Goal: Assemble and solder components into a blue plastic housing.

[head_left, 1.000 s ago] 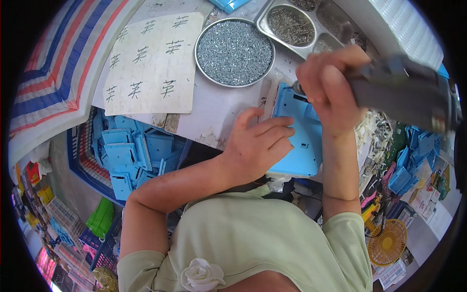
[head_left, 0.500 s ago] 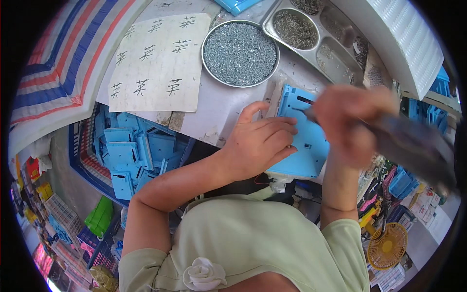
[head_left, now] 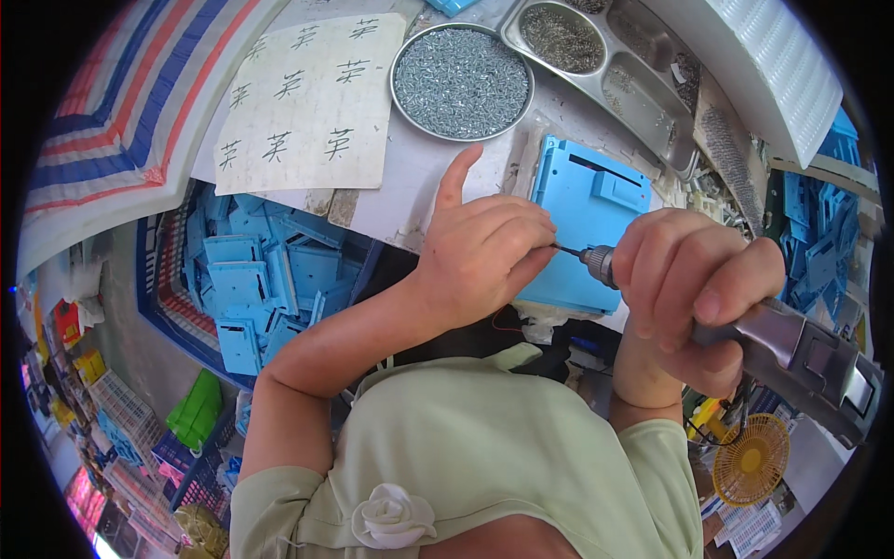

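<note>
A light-blue plastic panel with a long slot and a raised block near its far edge lies on the worktable. My left hand is over the panel's left side, outer finger stretched up. Its thumb and index fingertips are pinched together at the bit's tip; whatever is between them is too small to make out. My right hand grips a grey power screwdriver with a metal chuck, held tilted over the panel's right side. Its thin bit points left and meets my left fingertips.
Beyond the panel stand a round metal dish full of small silvery screws and a compartmented steel tray of small parts. A handwritten sheet lies to the left. Below it, a blue basket holds several blue panels. A yellow fan is at lower right.
The screwdriver's bit has come from near the panel's far slot to my left fingertips. My left fingers have drawn together, and the right hand has moved nearer to me. The view has shifted slightly.
</note>
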Motion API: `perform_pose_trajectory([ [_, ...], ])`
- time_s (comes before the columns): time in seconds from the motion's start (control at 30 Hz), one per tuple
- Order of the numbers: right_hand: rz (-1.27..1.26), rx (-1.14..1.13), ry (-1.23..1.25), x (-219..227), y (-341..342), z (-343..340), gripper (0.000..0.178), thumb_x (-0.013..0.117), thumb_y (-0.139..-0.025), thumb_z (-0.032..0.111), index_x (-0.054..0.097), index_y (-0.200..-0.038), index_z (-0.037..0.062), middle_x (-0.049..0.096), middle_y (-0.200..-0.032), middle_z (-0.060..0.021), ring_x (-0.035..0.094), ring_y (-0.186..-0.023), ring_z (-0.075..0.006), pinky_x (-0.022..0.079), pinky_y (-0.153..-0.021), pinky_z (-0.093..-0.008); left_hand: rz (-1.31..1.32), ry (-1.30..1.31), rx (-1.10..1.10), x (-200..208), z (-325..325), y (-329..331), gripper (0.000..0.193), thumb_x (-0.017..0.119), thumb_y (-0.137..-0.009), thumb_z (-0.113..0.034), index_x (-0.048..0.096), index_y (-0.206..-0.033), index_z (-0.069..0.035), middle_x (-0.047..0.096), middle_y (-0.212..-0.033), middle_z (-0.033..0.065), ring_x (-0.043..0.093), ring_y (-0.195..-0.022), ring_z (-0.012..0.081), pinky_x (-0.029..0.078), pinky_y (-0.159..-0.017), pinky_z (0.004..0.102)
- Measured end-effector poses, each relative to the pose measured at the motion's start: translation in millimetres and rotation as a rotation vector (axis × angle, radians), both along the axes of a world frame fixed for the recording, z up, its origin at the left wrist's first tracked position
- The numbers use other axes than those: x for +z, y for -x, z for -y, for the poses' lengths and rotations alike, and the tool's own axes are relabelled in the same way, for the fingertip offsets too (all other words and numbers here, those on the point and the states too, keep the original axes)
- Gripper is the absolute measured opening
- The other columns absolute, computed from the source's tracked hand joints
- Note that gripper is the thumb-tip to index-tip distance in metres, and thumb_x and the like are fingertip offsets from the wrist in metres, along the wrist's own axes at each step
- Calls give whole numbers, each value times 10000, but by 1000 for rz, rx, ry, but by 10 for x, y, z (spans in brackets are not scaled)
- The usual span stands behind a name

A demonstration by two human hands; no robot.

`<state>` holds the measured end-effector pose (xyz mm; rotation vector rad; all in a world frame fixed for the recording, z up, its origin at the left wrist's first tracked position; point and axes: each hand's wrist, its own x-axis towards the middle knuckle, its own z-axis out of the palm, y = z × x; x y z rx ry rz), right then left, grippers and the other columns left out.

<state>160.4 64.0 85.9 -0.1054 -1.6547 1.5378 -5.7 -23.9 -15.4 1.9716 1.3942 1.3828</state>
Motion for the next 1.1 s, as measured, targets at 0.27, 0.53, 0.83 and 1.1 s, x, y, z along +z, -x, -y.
perform_pose_trajectory([
  [0.27, 4, -57, 147, -132, 26, 172, 348, 762, -911, 321, 535, -997, 72, 559, -642, -13, 511, -508, -142, 426, -517, -320, -280, -50, 225, 26, -589, 672, 146, 761, -816, -212, 740, -945, -149, 660, -1170, 44, 576, -1161, 240, 305, -1121, 603],
  [0.53, 65, -49, 185, -303, 114, 287, 262, 799, -782, 46, 579, -919, 8, 578, -687, -97, 558, -565, -204, 459, -534, -337, -549, -10, 427, -272, -731, 757, 76, 746, -837, -221, 743, -852, -147, 660, -1089, -2, 562, -1122, 233, 317, -1033, 566],
  [0.83, 75, -76, 8, -430, 255, 326, 225, 758, -735, -37, 575, -860, 1, 539, -579, -68, 529, -463, -207, 407, -430, -318, -656, -36, 478, -414, -903, 874, 104, 725, -853, -246, 722, -812, -151, 661, -924, 6, 583, -997, 213, 356, -929, 494],
  [1.1, -25, 9, -13, -42, -19, 140, 298, 742, -911, 323, 545, -1005, 119, 593, -630, 46, 561, -512, -110, 448, -494, -287, -138, 58, -54, 40, -121, 383, 122, 785, -790, -180, 726, -892, -152, 694, -952, -32, 592, -898, 201, 339, -892, 430],
])
